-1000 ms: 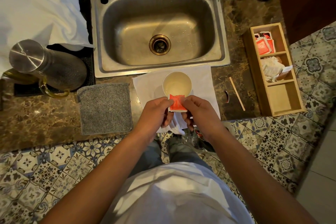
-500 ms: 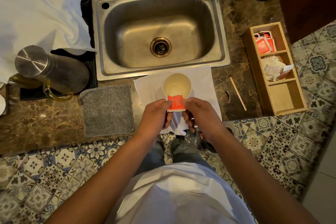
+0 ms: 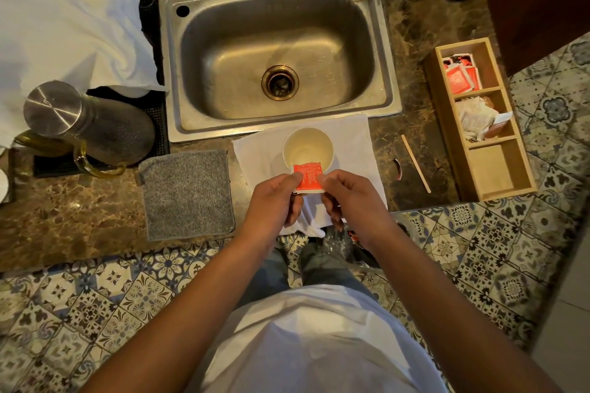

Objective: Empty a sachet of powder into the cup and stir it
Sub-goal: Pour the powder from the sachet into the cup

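Observation:
A white cup point(image 3: 307, 145) holding pale liquid stands on a white cloth point(image 3: 351, 143) in front of the sink. Just over its near rim I hold a small red sachet point(image 3: 307, 176), its top edge ragged as if torn. My left hand point(image 3: 275, 201) pinches the sachet's left side and my right hand point(image 3: 352, 198) pinches its right side. A thin wooden stir stick point(image 3: 415, 163) lies on the counter to the right of the cloth. A small torn red strip point(image 3: 397, 168) lies beside it.
A steel sink point(image 3: 388, 99) fills the back. A wooden organiser point(image 3: 485, 169) with more red sachets point(image 3: 459, 75) stands at right. At left are a grey pad point(image 3: 188, 195), a steel jug point(image 3: 89, 124) on a black mat, and a white towel point(image 3: 64, 25).
Both hands keep hold of the sachet at the cup's near rim. They have lifted it slightly toward the cup; the view has shifted a little.

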{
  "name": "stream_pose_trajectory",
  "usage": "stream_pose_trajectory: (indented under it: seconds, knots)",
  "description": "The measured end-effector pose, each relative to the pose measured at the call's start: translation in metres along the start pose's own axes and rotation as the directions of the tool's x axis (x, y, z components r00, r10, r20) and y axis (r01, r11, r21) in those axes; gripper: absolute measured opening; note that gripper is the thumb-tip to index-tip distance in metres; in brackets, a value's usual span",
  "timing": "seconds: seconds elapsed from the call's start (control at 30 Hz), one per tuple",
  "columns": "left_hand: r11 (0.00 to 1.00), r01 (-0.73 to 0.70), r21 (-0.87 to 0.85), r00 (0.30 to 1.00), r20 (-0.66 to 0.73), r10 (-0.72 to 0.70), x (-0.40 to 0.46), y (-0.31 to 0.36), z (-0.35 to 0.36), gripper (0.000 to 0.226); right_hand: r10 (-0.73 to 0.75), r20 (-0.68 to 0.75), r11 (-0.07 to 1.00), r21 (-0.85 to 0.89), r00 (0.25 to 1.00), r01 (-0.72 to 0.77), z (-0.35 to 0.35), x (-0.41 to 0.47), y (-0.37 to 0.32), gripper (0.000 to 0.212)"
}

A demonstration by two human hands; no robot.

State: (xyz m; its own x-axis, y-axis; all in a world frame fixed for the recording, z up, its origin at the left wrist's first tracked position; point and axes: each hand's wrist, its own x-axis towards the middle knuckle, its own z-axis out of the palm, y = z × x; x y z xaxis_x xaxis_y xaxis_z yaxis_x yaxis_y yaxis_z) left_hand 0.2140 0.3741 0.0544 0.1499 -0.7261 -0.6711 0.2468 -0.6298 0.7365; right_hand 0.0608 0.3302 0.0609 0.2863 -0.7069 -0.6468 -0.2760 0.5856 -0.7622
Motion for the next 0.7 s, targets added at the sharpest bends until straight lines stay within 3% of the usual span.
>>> stream_pose_trajectory:
  seconds: [0.47,0.6,0.7]
  knots:
    - [0.976,-0.163,0.142,0.987,0.016,0.162,-0.005,-0.006,-0.003,0.045,-0.043,0.030,0.999,0.022,0.999,0.043,-0.002,-0.002,0.002,0.034]
    - [0.967,-0.206,0.147,0.979,0.041,0.202,-0.004,-0.005,0.000,0.045,-0.144,-0.029,0.989,0.035,0.989,0.144,-0.007,-0.005,0.006,0.036]
    - [0.960,-0.258,0.108,0.965,0.086,0.249,-0.004,-0.005,0.005,0.029,-0.177,-0.120,0.970,0.146,0.977,0.193,-0.019,-0.008,0.010,0.034]
